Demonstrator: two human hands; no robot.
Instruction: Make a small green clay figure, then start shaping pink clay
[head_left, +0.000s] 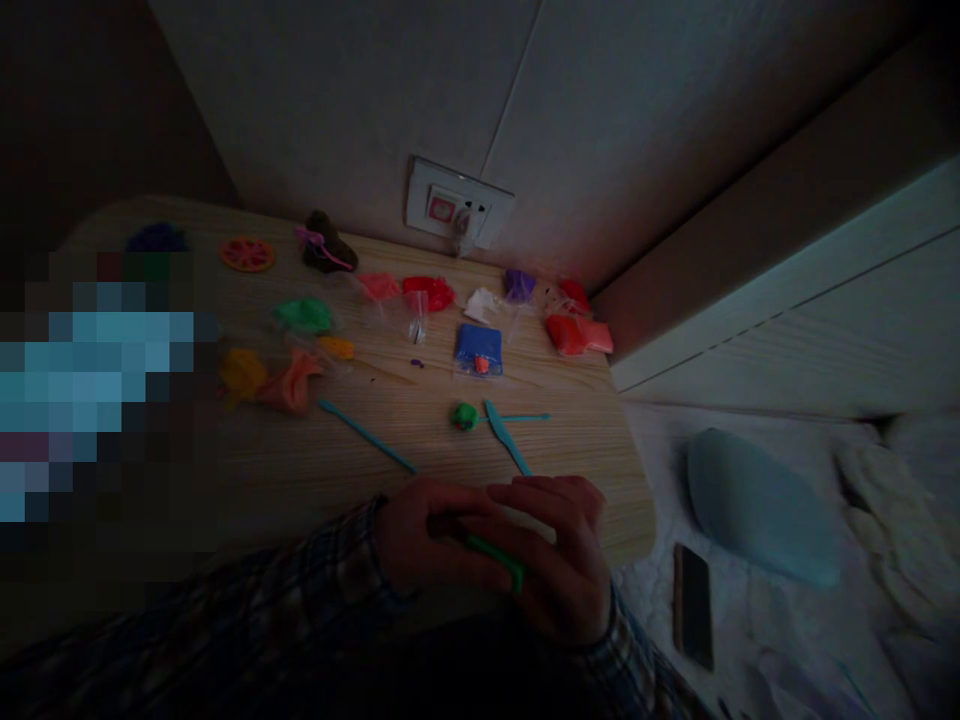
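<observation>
Green piece (496, 555) aslant, right end lower

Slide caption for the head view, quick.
Left hand and right hand hold a green piece near a turquoise knife-shaped tool.

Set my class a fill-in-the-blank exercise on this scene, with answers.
The bare left hand and bare right hand meet around a slim ____ strip.
A dark rectangular phone lies to the ____ of the pale wooden table.
The white rectangular socket plate is fixed to the ____.

Missing words: green; right; wall.
</observation>
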